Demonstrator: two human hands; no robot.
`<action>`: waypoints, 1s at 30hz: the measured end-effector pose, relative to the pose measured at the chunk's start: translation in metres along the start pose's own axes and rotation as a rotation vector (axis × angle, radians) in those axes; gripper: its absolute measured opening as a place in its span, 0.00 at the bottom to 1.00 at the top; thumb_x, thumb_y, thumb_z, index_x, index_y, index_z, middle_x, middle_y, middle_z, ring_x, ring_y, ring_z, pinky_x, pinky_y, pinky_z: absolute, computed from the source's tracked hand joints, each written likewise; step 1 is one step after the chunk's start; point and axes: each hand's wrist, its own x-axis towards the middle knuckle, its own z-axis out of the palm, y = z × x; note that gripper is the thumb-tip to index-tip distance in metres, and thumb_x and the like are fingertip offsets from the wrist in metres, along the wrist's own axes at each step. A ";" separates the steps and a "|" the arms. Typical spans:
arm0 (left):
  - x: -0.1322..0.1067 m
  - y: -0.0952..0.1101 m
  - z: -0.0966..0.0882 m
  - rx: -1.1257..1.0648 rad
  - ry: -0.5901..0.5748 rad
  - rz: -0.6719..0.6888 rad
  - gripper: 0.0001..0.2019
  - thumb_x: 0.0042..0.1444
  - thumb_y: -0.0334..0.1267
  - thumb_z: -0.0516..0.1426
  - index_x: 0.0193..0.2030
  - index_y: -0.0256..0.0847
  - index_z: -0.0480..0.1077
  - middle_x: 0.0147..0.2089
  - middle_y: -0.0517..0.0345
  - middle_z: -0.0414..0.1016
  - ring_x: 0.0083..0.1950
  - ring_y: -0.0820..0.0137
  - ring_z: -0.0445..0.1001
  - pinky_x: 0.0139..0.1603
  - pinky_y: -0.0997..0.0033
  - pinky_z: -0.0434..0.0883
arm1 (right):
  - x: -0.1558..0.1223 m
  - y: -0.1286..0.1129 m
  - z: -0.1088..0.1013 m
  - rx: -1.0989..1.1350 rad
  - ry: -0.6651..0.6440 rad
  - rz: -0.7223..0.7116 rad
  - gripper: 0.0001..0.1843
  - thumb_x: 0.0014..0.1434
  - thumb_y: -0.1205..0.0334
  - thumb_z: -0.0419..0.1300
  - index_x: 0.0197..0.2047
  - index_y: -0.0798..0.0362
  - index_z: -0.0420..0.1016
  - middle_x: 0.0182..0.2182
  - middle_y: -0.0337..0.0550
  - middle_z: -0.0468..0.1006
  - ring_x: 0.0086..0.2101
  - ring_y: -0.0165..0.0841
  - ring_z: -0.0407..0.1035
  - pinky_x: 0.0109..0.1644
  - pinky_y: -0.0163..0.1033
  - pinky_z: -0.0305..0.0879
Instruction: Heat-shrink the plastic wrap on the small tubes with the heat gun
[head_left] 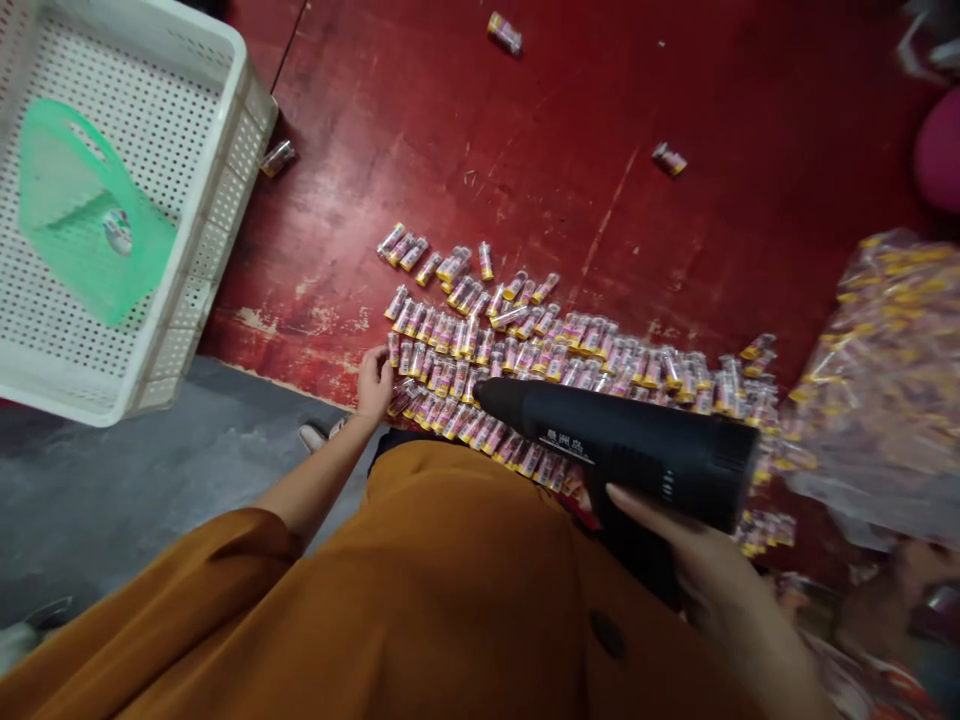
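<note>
My right hand [694, 560] grips the handle of a black heat gun [622, 445], its nozzle pointing left over rows of small wrapped tubes [525, 340] lying on the red table [525, 130]. My left hand [373, 382] rests at the left end of the tube rows by the table's near edge, its fingers curled and touching the nearest tubes. Whether it holds one is hidden. An orange sleeve and garment fill the lower part of the view.
A white perforated crate [187, 250] with a green plastic basket [90, 215] inside stands at the left. A clear bag of more tubes [885, 380] lies at the right. Stray tubes [504, 32] lie farther back. Grey floor [150, 480] shows below the table.
</note>
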 end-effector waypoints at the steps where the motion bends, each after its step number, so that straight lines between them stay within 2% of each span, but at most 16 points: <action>1: 0.000 0.000 0.000 -0.006 -0.010 -0.024 0.13 0.56 0.38 0.49 0.46 0.39 0.69 0.46 0.48 0.73 0.50 0.62 0.71 0.57 0.58 0.68 | 0.003 0.000 0.002 0.014 -0.023 0.029 0.20 0.32 0.53 0.76 0.29 0.52 0.79 0.26 0.41 0.79 0.23 0.34 0.72 0.31 0.38 0.73; 7: 0.006 -0.006 -0.004 0.016 -0.026 -0.076 0.14 0.55 0.37 0.49 0.43 0.42 0.73 0.44 0.50 0.76 0.48 0.62 0.72 0.56 0.58 0.68 | 0.027 0.002 0.019 0.020 -0.262 -0.018 0.20 0.34 0.50 0.76 0.30 0.53 0.81 0.25 0.42 0.79 0.26 0.32 0.72 0.33 0.34 0.71; 11: 0.012 -0.007 -0.006 0.045 -0.025 -0.094 0.15 0.53 0.36 0.49 0.39 0.43 0.75 0.39 0.52 0.76 0.44 0.61 0.72 0.54 0.56 0.68 | 0.030 -0.001 0.034 0.027 -0.261 -0.048 0.22 0.36 0.51 0.75 0.35 0.53 0.82 0.34 0.46 0.81 0.26 0.30 0.70 0.26 0.32 0.67; 15: 0.016 -0.005 -0.006 0.073 -0.006 -0.119 0.15 0.51 0.34 0.49 0.36 0.43 0.76 0.37 0.52 0.75 0.44 0.61 0.71 0.54 0.56 0.67 | 0.033 -0.003 0.039 -0.005 -0.325 -0.019 0.23 0.35 0.50 0.75 0.34 0.55 0.81 0.29 0.44 0.79 0.22 0.28 0.67 0.21 0.31 0.62; 18: 0.016 -0.004 -0.006 0.108 0.017 -0.136 0.13 0.50 0.33 0.49 0.33 0.42 0.75 0.36 0.51 0.74 0.44 0.60 0.70 0.55 0.54 0.66 | 0.037 -0.003 0.041 -0.046 -0.393 -0.007 0.24 0.35 0.49 0.75 0.33 0.55 0.81 0.32 0.45 0.80 0.22 0.28 0.68 0.21 0.30 0.62; 21: 0.015 -0.002 -0.006 0.166 0.056 -0.131 0.10 0.51 0.33 0.51 0.30 0.43 0.74 0.35 0.51 0.72 0.44 0.59 0.69 0.56 0.51 0.64 | 0.036 -0.003 0.042 -0.041 -0.347 -0.032 0.24 0.36 0.52 0.75 0.37 0.53 0.81 0.37 0.46 0.81 0.28 0.30 0.70 0.24 0.31 0.65; 23: 0.014 0.000 -0.005 0.213 0.102 -0.138 0.07 0.51 0.34 0.53 0.30 0.43 0.73 0.36 0.51 0.70 0.46 0.57 0.68 0.58 0.48 0.63 | 0.033 -0.002 0.038 -0.050 -0.304 -0.046 0.25 0.36 0.52 0.75 0.38 0.52 0.81 0.36 0.44 0.81 0.29 0.32 0.71 0.27 0.33 0.67; 25: 0.012 0.002 -0.004 0.266 0.165 -0.156 0.05 0.50 0.34 0.56 0.33 0.42 0.72 0.40 0.49 0.69 0.50 0.55 0.67 0.59 0.46 0.61 | 0.031 -0.001 0.030 -0.092 -0.245 -0.079 0.24 0.35 0.52 0.75 0.37 0.51 0.81 0.34 0.42 0.80 0.31 0.33 0.71 0.34 0.36 0.70; 28: 0.011 0.005 -0.004 0.330 0.261 -0.184 0.14 0.46 0.36 0.62 0.42 0.40 0.69 0.50 0.45 0.65 0.57 0.51 0.63 0.61 0.44 0.58 | 0.032 0.003 0.015 -0.136 -0.093 -0.161 0.21 0.31 0.54 0.76 0.32 0.50 0.80 0.33 0.39 0.80 0.37 0.36 0.72 0.47 0.42 0.71; 30: 0.011 0.006 -0.004 0.345 0.290 -0.200 0.23 0.44 0.36 0.65 0.48 0.41 0.66 0.56 0.43 0.60 0.61 0.48 0.59 0.63 0.43 0.57 | 0.034 0.005 0.009 -0.095 -0.023 -0.157 0.22 0.29 0.55 0.77 0.31 0.48 0.79 0.32 0.37 0.80 0.37 0.36 0.72 0.49 0.43 0.71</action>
